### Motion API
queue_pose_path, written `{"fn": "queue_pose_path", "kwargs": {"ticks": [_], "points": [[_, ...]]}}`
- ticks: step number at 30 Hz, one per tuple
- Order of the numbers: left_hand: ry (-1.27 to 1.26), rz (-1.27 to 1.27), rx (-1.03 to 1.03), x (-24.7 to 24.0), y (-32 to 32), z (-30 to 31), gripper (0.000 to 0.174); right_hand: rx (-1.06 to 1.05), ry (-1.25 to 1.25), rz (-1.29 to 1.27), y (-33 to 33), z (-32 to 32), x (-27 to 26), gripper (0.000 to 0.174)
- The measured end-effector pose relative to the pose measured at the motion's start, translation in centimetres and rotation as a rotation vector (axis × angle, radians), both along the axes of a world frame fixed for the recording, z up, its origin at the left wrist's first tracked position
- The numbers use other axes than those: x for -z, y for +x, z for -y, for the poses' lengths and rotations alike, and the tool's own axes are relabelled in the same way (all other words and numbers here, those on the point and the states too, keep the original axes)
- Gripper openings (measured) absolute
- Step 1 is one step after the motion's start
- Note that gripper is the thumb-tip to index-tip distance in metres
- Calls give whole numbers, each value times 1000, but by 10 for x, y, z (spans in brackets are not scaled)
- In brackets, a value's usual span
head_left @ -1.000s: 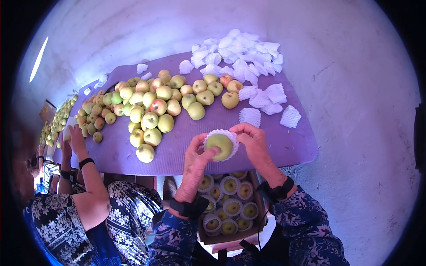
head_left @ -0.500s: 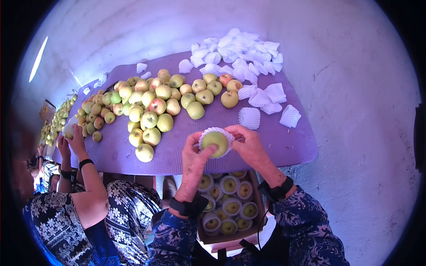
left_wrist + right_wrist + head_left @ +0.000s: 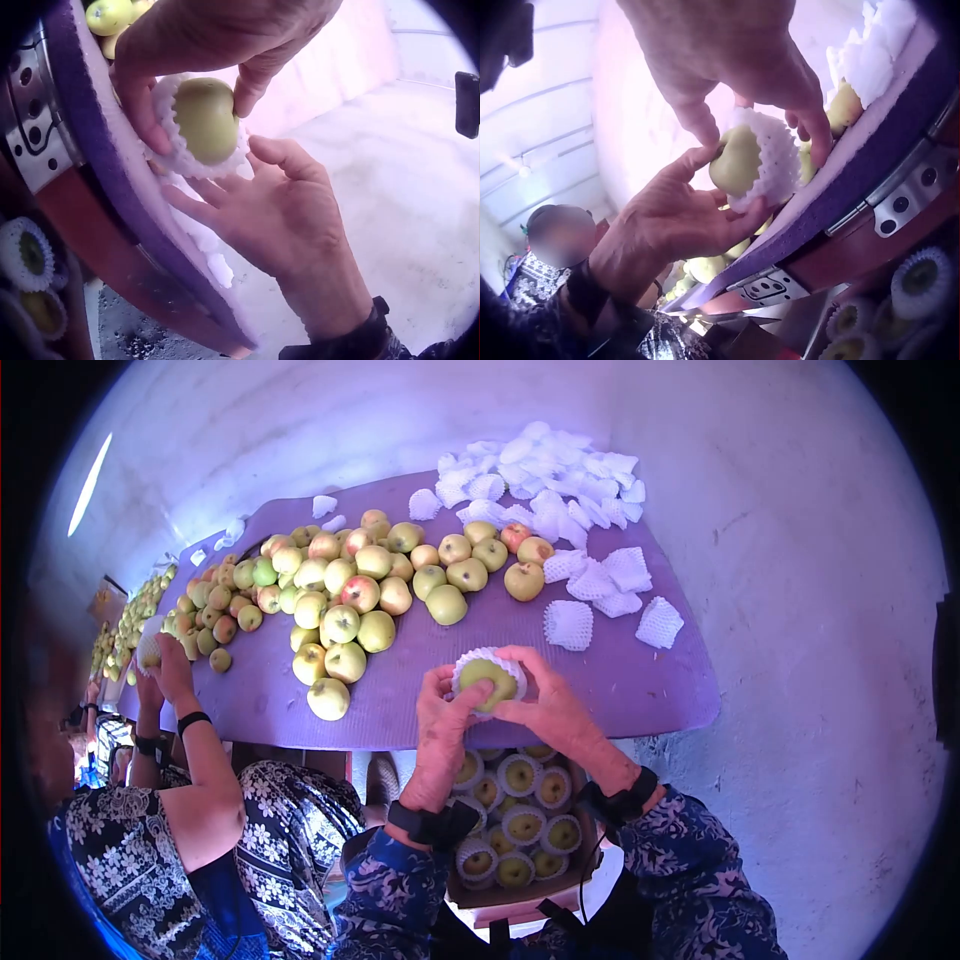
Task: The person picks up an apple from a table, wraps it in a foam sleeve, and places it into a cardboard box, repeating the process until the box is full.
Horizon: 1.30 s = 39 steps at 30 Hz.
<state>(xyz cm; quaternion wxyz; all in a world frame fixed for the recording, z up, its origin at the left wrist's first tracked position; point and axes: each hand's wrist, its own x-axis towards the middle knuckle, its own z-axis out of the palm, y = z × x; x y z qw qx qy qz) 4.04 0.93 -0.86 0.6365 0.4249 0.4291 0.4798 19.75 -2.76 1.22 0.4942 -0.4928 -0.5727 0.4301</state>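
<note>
A green apple (image 3: 487, 682) sits in a white foam net (image 3: 171, 139) above the table's near edge, its upper face bare. My left hand (image 3: 442, 718) grips the netted apple from the left, thumb on the fruit. From the right, my right hand (image 3: 553, 705) touches the net with fingers spread along its far side and thumb near the fruit. In the right wrist view the net (image 3: 774, 161) covers one side of the apple (image 3: 736, 166), between both hands.
A heap of apples (image 3: 340, 623) covers the left and middle of the purple table (image 3: 420, 680). Foam nets (image 3: 570, 480) are piled at the back right. Below the table edge stands a box of netted apples (image 3: 522, 825). Another person (image 3: 205, 810) works at the left.
Both hands and the apple have shifted slightly left and down. My right fingers have moved from pinching the net's right rim to lying around its side. The other person's hands also moved.
</note>
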Motion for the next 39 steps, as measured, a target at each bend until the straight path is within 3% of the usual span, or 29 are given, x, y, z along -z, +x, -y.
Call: {"fn": "queue_pose_path", "kwargs": {"ticks": [5,8,11,14,17,27,35,39], "points": [[-8,134,44,-10,-2,-1,34,56,41,-262,-4,-8,20,54],[99,8,-8,-7,-3,-3,24,43,0,-353,-4,-7,16,55],[206,-154,-66,-8,-5,-4,18,63,-1,-395,-7,-4,11,57],[553,-608,-233,-9,-3,-1,12,94,16,-377,-10,-4,9,59],[670,-814,-297,-17,-4,3,8,103,27,-364,-11,-4,10,62],[710,-783,-295,-25,-10,6,6,-82,-59,-465,-7,-6,14,72],[690,-796,-246,-21,-11,10,7,96,-13,-394,-11,-9,16,72],[523,-541,-172,-26,-9,13,10,119,1,-386,-10,-14,25,71]]}}
